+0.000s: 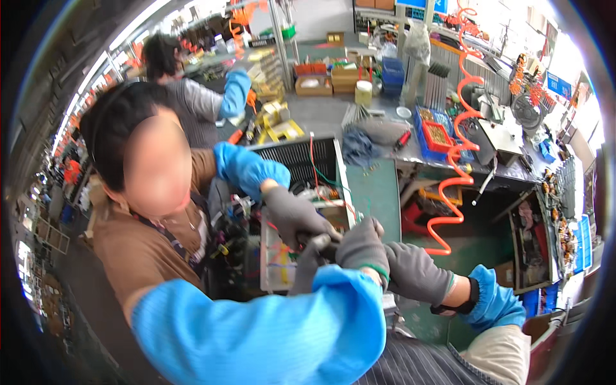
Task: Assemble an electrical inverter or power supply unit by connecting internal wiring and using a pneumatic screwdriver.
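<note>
1. Box [342, 165], open-topped and strewn with wires, lies in front of a co-worker [128, 253]; gloved hands crowd its right edge, toward the near corner.
2. Left hand [362, 247]: fingers curled, nearly closed, at that edge. I cannot tell whether it grips anything.
3. Right hand [417, 271]: bent, just beside the left, apparently touching it. Its fingertips are hidden, so its hold cannot be told.
4. Two co-worker's hands, one upper [295, 215] and one lower [308, 264], meet these from the left; what lies between is covered.
5. With four hands so close, one pair should probably steady while the other works, pressing gently.
6. Best ease the red wire [312, 154] and green wire [330, 181] away from the fingers, lest one be pinched or tugged.
7. An orange hose [446, 220] hangs beyond the right hand; a tucked elbow would avoid snagging it.
</note>
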The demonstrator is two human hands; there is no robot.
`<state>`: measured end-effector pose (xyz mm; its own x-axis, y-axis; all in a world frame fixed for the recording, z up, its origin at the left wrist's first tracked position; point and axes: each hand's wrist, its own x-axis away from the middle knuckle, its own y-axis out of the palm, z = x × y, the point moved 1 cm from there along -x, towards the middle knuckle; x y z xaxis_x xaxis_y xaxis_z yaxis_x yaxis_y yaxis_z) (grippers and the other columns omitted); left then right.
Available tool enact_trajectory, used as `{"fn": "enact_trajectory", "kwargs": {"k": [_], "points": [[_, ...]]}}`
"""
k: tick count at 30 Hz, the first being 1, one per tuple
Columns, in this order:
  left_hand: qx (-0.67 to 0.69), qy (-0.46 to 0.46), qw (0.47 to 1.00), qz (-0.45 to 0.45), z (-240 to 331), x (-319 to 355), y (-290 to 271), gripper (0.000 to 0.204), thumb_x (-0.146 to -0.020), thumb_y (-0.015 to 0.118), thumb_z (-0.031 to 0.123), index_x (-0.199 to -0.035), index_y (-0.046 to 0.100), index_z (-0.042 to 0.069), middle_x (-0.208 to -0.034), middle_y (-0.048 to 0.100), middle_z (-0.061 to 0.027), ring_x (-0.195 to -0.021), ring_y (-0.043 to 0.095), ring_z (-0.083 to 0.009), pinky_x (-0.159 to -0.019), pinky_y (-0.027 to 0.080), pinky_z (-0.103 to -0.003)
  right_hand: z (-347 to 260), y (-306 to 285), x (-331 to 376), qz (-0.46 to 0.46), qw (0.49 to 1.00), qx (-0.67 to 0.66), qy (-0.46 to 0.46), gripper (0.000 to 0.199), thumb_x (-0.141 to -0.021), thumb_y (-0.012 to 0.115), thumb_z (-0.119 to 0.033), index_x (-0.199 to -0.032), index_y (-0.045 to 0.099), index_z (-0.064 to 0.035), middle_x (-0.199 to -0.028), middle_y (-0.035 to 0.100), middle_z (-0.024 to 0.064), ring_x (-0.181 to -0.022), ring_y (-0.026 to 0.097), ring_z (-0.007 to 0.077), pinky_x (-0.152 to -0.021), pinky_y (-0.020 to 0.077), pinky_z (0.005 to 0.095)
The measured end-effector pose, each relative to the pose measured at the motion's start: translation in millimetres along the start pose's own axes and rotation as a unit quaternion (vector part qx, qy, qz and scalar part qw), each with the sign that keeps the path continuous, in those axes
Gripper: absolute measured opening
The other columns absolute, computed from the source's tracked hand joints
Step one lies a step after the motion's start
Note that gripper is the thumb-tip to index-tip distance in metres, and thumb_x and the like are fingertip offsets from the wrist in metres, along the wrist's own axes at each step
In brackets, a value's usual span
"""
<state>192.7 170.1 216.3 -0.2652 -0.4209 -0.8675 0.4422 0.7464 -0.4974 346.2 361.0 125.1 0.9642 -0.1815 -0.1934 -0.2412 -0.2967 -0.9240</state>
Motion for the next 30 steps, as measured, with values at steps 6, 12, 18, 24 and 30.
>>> {"fn": "enact_trajectory", "kwargs": {"k": [6,12,18,24,30], "points": [[0.185,-0.590,0.786,0.003,-40,48,132,0.020,-0.096,0.058,0.003,-0.113,0.068,0.008,-0.109,0.068,-0.0060,-0.104,0.065,-0.0227,-0.094,0.052,-0.040,2,0,-32,-0.003,0.998,-0.064,-0.003,0.051,-0.093,0.073,-0.041,-0.123,0.058,-0.0020,-0.095,0.070,0.0168,-0.085,0.070,0.0399,-0.069,0.0559,0.0499],[0.210,-0.238,0.948,-0.010,-34,86,23,0.035,-0.075,0.078,0.008,-0.108,0.071,0.016,-0.103,0.069,-0.0052,-0.103,0.067,-0.0279,-0.092,0.053,-0.044,-9,-4,-35,0.065,0.991,0.100,-0.060,0.065,-0.086,0.077,-0.045,-0.136,0.053,-0.0107,-0.110,0.063,0.0110,-0.093,0.068,0.0315,-0.076,0.0534,0.0430],[0.439,-0.584,0.671,0.125,-39,97,164,0.036,-0.107,0.061,0.021,-0.136,0.053,0.000,-0.110,0.071,-0.0130,-0.107,0.069,-0.0216,-0.092,0.055,-0.042,27,13,-4,0.074,0.980,0.177,-0.057,0.081,-0.089,0.068,-0.027,-0.160,0.033,-0.0108,-0.105,0.061,0.0077,-0.084,0.066,0.0259,-0.063,0.0511,0.0396],[0.532,-0.671,0.496,0.143,-37,100,189,0.046,-0.110,0.052,0.046,-0.119,0.062,0.002,-0.110,0.061,-0.0053,-0.101,0.059,-0.0137,-0.094,0.052,-0.032,47,4,8,0.059,0.990,0.131,-0.013,0.079,-0.082,0.081,-0.042,-0.143,0.049,-0.0046,-0.087,0.066,0.0080,-0.078,0.069,0.0282,-0.061,0.0545,0.0426],[0.549,-0.662,0.474,0.188,-2,71,179,0.038,-0.113,0.044,0.045,-0.096,0.056,0.013,-0.085,0.053,0.0007,-0.069,0.056,-0.0115,-0.054,0.048,-0.027,41,10,30,0.017,0.998,0.041,0.038,0.069,-0.088,0.074,-0.053,-0.134,0.051,-0.0070,-0.080,0.068,0.0117,-0.066,0.071,0.0358,-0.050,0.0515,0.0469]]}}
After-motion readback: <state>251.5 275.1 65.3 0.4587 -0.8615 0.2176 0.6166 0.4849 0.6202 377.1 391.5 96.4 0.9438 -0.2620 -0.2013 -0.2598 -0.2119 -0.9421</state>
